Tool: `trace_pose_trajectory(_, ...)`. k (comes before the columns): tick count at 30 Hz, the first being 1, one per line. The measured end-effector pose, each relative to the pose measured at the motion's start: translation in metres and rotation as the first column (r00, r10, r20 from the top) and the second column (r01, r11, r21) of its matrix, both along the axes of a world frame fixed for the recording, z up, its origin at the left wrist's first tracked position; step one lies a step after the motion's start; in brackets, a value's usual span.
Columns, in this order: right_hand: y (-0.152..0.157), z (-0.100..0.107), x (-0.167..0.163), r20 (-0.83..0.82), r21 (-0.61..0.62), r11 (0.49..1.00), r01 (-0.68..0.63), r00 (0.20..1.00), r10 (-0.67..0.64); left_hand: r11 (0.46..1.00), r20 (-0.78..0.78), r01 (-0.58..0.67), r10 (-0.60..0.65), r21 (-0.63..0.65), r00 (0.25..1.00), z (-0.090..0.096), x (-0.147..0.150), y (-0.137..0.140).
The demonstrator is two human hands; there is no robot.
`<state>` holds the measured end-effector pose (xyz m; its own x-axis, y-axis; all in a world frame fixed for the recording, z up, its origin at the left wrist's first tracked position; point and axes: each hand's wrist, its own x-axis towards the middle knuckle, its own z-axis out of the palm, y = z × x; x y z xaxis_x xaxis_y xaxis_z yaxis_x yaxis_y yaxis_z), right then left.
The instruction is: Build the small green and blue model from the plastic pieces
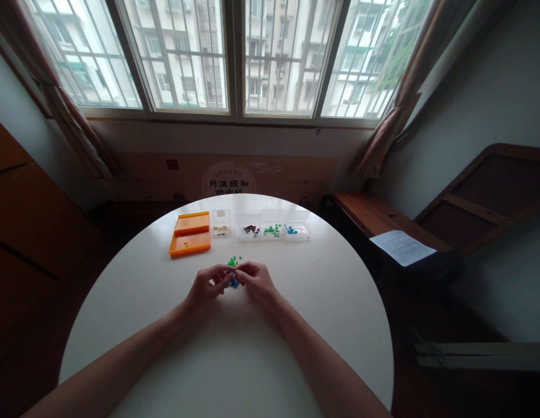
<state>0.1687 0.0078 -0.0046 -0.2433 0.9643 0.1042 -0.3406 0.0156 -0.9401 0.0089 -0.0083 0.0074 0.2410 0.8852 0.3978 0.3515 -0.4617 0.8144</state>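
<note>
My left hand (209, 283) and my right hand (258, 280) meet over the middle of the round white table (239, 354). Both have thumb and fingers pinched together, fingertips almost touching. What they hold is too small and too covered to make out. Small blue pieces (234, 284), with some dark ones, lie just beneath the fingertips, partly hidden. Right behind the fingers is a little heap of bright green pieces (232, 262).
Across the table's far side stand an orange open case (190, 252) with a few yellowish bits, a clear box (222, 231) of pale pieces, and clear lidded compartments (273, 235) holding dark, green and blue pieces. A paper sheet (400, 248) lies on a wooden bench (378, 215) at right.
</note>
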Motion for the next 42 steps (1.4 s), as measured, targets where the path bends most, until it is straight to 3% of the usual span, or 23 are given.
trace_pose_trajectory(42, -0.0017, 0.0046, 0.0015, 0.003, -0.003, 1.000, -0.002, 1.000, 0.002, 1.000, 0.017, -0.001, 0.001, -0.001, 1.000, -0.0013, -0.0003, 0.0003)
